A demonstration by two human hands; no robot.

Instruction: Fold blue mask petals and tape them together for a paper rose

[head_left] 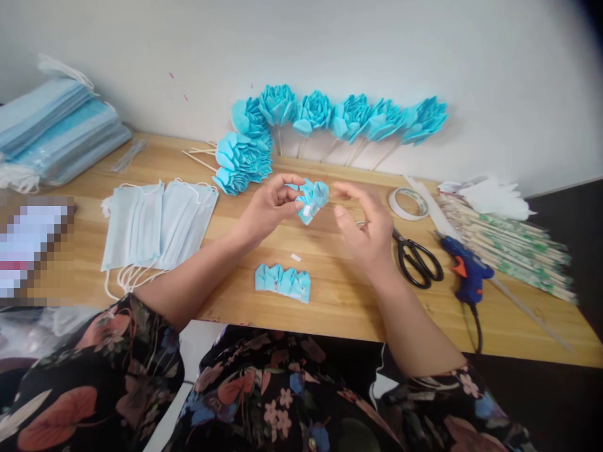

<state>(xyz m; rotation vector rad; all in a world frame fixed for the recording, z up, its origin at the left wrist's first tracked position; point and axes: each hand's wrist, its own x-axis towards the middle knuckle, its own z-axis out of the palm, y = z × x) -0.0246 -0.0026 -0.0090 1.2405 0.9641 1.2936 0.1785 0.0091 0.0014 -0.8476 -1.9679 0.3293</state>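
Observation:
My left hand pinches a small rolled blue mask-fabric bud above the wooden table. My right hand hovers just right of the bud, fingers loosely curled and apart, holding nothing that I can see. Below the hands a folded blue petal strip lies flat near the table's front edge, with a tiny white scrap beside it.
Finished blue flowers on sticks lean on the wall. Two flat masks and a mask stack lie left. Tape roll, black scissors, blue glue gun and wrapped sticks lie right.

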